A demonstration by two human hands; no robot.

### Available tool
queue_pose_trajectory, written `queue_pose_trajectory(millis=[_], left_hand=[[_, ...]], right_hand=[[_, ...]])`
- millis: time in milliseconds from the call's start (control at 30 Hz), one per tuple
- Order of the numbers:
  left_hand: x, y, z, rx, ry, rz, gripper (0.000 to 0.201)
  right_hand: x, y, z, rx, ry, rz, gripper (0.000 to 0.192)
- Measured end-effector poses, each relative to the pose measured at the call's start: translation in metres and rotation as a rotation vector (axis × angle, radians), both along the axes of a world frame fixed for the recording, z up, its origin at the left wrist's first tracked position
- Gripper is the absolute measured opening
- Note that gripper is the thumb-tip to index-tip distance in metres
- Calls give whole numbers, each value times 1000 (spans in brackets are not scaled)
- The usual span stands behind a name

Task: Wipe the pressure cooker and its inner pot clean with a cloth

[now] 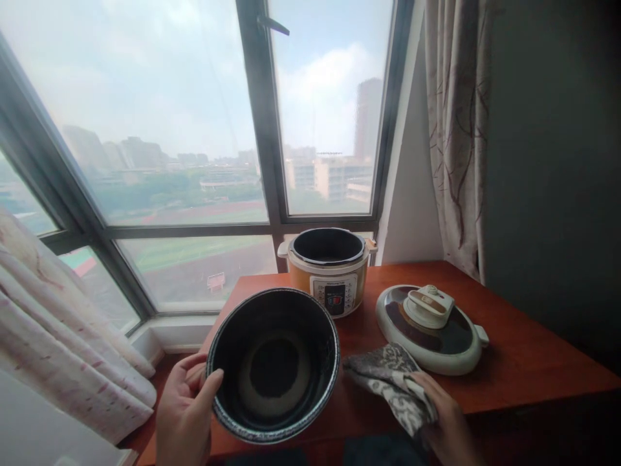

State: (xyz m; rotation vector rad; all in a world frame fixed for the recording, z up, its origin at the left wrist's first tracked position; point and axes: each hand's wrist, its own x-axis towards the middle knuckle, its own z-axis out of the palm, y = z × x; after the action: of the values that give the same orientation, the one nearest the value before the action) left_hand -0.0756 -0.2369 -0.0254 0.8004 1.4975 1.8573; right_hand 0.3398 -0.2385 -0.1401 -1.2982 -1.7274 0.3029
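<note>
Left hand (183, 408) grips rim of black inner pot (274, 364), thumb curled over edge, pot tilted, mouth facing camera, above near edge of bench (524, 362). Right hand (449, 424) right of pot, fingers closed on patterned cloth (391, 382). Cooker (330, 268) behind pot, open, by window. Lid (429, 327) right of cooker, flat on bench.

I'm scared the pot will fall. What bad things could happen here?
The left hand alone grips the rim of the black inner pot, which is tilted near the table edge, so it might slip and drop. The right hand holds a patterned cloth close to the lid; a wide swipe could nudge the lid. The cooker stands open behind, so a bump from the pot could knock it.
</note>
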Motion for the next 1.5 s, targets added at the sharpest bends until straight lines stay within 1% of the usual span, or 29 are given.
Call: queue_pose_trajectory(millis=[67, 100, 167, 267, 367, 433, 467, 567, 633, 667, 733, 800, 900, 1000, 1100, 1167, 1267, 1367, 1433, 1500], left_hand=[[5, 1, -4, 10, 9, -30, 64], [8, 1, -5, 10, 10, -47, 64], [16, 0, -6, 5, 2, -83, 64], [33, -1, -2, -12, -23, -138, 65], [50, 0, 0, -26, -32, -174, 64], [59, 0, -1, -28, -40, -195, 63], [63, 1, -2, -27, -46, -203, 62], [69, 3, -7, -33, -55, -213, 58], [69, 4, -10, -42, -55, -207, 57], [68, 5, -11, -45, -55, -204, 56], [67, 7, -13, -44, -54, -201, 54], [66, 9, -16, -43, -42, -203, 52], [67, 11, -20, -44, -12, -194, 48], [71, 13, -18, -50, -6, -189, 46], [75, 13, -13, -64, 0, -184, 46], [76, 14, -10, -72, 17, -172, 45], [74, 16, -11, -81, 44, -175, 43], [70, 17, -13, -95, 87, -188, 43], [67, 17, -12, -115, 138, -191, 42], [65, 17, -10, -133, 188, -187, 42]], right_hand=[[4, 8, 18, -132, 313, -191, 42], [3, 11, 29, -179, 433, -276, 47], [-1, 17, 54, -220, 581, -372, 53], [-14, 21, 87, -204, 635, -370, 50], [-29, 21, 110, -119, 607, -327, 45], [-39, 18, 123, -48, 494, -225, 41], [-44, 16, 129, -18, 404, -135, 39], [-62, 5, 148, 15, 60, 221, 34], [-75, -3, 156, -5, -164, 381, 31], [-82, -6, 158, -23, -262, 423, 28], [-93, -12, 157, -60, -406, 455, 23], [-103, -15, 153, -85, -485, 463, 24], [-117, -15, 149, -114, -566, 474, 29], [-134, -13, 150, -143, -669, 491, 33], [-151, -10, 149, -124, -756, 519, 38], [-155, -9, 145, -50, -776, 557, 43], [-146, -9, 134, 133, -714, 605, 46], [-122, -11, 124, 317, -593, 621, 33], [-105, -12, 122, 355, -553, 643, 31], [-92, -13, 125, 308, -539, 684, 30]])
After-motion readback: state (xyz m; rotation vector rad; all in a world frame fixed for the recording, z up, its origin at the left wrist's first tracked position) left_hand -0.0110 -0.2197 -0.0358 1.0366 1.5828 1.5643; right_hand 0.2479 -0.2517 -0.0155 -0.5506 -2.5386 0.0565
